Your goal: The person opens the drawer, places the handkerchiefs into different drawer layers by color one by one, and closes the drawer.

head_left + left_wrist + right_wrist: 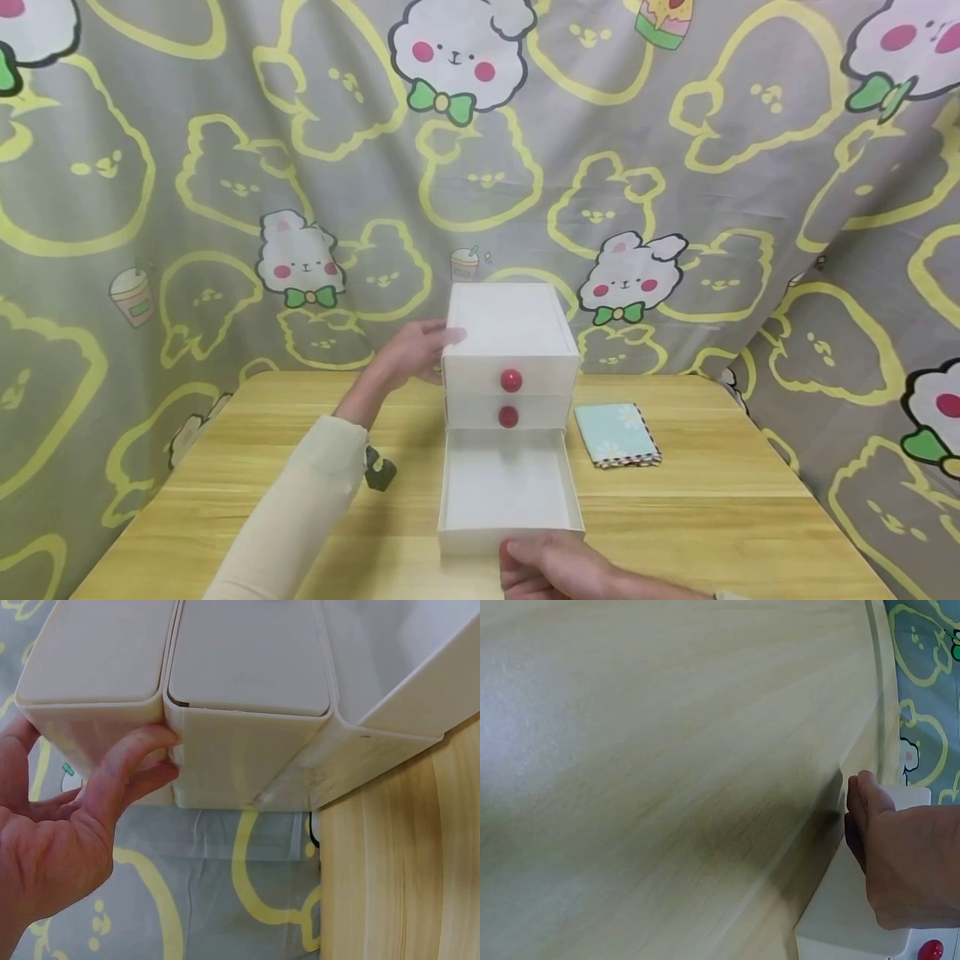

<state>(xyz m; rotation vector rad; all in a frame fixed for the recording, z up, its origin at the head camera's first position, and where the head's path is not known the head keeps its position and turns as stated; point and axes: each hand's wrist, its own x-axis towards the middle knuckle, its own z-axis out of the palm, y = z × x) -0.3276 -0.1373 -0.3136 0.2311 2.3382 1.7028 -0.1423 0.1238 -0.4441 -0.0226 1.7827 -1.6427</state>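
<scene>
A white drawer cabinet (pixel 506 321) with red knobs stands mid-table, its bottom drawer (pixel 502 487) pulled out and nothing visible in it. My left hand (pixel 412 352) rests against the cabinet's upper left side, a fingertip over the top edge. In the left wrist view, that hand (pixel 71 832) touches the side wall (pixel 240 761) with its fingers. Low in the head view, my right hand (pixel 558 567) pinches the bottom drawer's red knob (pixel 506 550) between thumb and fingers. The right wrist view shows this hand (pixel 911 859) in front of the white drawer (pixel 847 915), hiding the pinched knob.
A folded light-blue cloth (pixel 615 433) with daisies and a checkered edge lies right of the cabinet. Left of it, partly behind the left sleeve, sits a small dark object (pixel 380 472). A patterned curtain (pixel 360 167) hangs behind the wooden table (pixel 697 517).
</scene>
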